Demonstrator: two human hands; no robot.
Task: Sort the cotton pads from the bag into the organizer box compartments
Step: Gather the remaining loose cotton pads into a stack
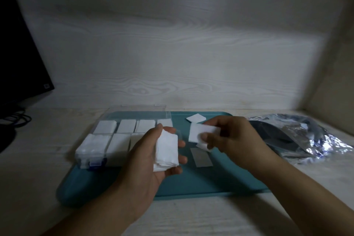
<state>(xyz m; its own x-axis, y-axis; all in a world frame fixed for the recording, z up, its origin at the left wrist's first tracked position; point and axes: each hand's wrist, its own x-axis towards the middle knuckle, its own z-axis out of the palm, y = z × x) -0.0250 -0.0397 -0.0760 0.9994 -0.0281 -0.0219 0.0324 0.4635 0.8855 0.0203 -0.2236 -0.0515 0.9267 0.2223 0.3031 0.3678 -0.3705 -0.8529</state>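
Note:
My left hand (151, 157) holds a stack of white square cotton pads (166, 151) above the teal tray (201, 182). My right hand (229, 136) pinches a couple of cotton pads (199, 132) between thumb and fingers, just right of the stack. The clear organizer box (115, 136) stands on the tray's left part, lid open at the back, with white pads in several compartments. One loose pad (195, 118) lies on the tray at the back, and a greyish pad (201, 157) lies flat below my right hand. The crinkled silvery bag (314, 138) lies on the right.
A dark monitor (21, 57) and black cables (17, 119) stand at the far left. A white wood-grain wall panel (172, 53) closes the back, and a side wall is at the right. The pale desk surface (191, 216) extends in front of the tray.

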